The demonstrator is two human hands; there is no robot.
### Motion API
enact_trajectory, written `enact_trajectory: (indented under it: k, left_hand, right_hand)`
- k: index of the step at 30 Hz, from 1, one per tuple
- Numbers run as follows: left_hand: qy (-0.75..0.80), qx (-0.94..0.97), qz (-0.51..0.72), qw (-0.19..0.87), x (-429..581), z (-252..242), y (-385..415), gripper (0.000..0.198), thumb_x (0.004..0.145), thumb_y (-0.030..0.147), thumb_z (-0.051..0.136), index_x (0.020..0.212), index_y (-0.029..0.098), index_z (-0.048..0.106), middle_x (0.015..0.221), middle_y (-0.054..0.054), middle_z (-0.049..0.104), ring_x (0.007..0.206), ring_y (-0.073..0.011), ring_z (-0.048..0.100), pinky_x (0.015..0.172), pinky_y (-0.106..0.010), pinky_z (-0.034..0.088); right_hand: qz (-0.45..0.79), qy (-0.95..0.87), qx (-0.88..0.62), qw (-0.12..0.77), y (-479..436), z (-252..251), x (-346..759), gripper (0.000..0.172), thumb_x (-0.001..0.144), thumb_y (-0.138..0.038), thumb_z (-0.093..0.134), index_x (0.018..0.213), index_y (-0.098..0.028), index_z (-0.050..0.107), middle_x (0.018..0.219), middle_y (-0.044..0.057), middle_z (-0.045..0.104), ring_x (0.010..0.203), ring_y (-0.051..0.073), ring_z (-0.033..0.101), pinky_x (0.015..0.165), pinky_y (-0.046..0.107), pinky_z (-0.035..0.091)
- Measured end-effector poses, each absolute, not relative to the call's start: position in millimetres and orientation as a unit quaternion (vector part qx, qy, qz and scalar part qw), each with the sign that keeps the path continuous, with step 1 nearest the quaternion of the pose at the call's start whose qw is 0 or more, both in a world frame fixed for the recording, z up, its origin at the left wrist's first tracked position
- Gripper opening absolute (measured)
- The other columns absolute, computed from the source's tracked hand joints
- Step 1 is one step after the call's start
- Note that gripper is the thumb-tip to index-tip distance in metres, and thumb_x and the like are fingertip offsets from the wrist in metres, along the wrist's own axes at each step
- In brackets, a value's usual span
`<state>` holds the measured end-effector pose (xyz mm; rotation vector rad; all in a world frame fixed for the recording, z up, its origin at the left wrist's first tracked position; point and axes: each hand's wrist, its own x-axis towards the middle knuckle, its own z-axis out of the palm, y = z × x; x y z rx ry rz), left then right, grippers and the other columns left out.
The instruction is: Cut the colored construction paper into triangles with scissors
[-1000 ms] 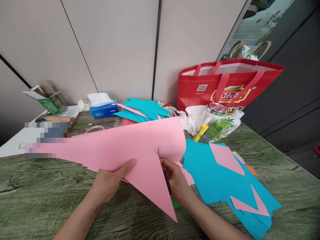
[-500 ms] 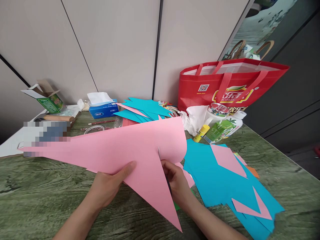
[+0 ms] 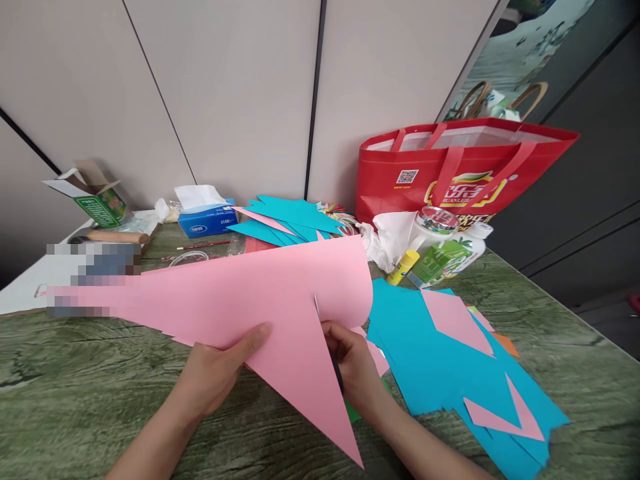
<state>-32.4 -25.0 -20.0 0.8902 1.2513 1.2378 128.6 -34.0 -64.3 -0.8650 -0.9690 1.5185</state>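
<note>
A large pink paper sheet (image 3: 225, 287) is held up above the table, its right part curling over. My left hand (image 3: 217, 363) pinches its lower edge, thumb on top and fingers underneath. My right hand (image 3: 357, 363) is closed round the dark handle of a pair of scissors (image 3: 336, 370), mostly hidden behind the paper. A thin strip of metal blade shows in the slit between the curled part and a pointed flap hanging toward me. Blue paper sheets (image 3: 415, 353) lie to the right of my right hand, with pink paper offcuts (image 3: 457, 317) on them.
A red bag (image 3: 400, 180) stands at the back right, behind a glue stick (image 3: 403, 268), a green carton (image 3: 440, 260) and white containers. Along the wall are more blue paper (image 3: 295, 217), a blue tissue box (image 3: 207, 220) and an opened green box (image 3: 103, 207).
The scissor blade has shifted very slightly in the slit, and more of the dark handle shows. The flap's tip has moved a little left and down. Both hands stay nearly in place.
</note>
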Motion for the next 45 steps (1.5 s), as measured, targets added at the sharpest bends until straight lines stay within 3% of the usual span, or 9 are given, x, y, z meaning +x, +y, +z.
enact_trajectory:
  k: [14, 24, 45]
  left_hand:
    - [0.516, 0.331, 0.524, 0.591, -32.4, -20.6, -25.1, 0.048, 0.058, 0.021, 0.074, 0.103, 0.017, 0.06, 0.089, -0.004, 0.07, 0.083, -0.02, 0.061, 0.068, -0.027, 0.052]
    - [0.502, 0.295, 0.48, 0.656, -28.1, -23.1, -28.7, 0.031, 0.056, 0.019, 0.075, 0.085, 0.016, 0.067, 0.084, -0.004, 0.072, 0.075, -0.0191, 0.064, 0.063, -0.026, 0.053]
    - [0.51, 0.308, 0.474, 0.648, -28.8, -23.1, -29.8, 0.03, 0.057, 0.021, 0.074, 0.086, 0.017, 0.067, 0.088, -0.005, 0.071, 0.08, -0.0217, 0.063, 0.069, -0.03, 0.052]
  right_hand:
    - [0.642, -0.403, -0.381, 0.529, -33.9, -68.4, 129.4, 0.024, 0.05, -0.008, 0.077, 0.069, -0.018, 0.066, 0.06, -0.004, 0.068, 0.054, 0.011, 0.06, 0.049, 0.016, 0.044]
    - [0.59, -0.457, -0.365, 0.557, -31.8, -70.7, 134.1, 0.032, 0.055, -0.004, 0.073, 0.081, -0.02, 0.063, 0.077, -0.001, 0.068, 0.072, 0.014, 0.061, 0.063, 0.019, 0.046]
    - [0.601, -0.428, -0.388, 0.552, -33.6, -64.4, 130.8, 0.021, 0.053, -0.017, 0.075, 0.07, -0.02, 0.063, 0.064, -0.002, 0.068, 0.057, 0.014, 0.06, 0.049, 0.021, 0.047]
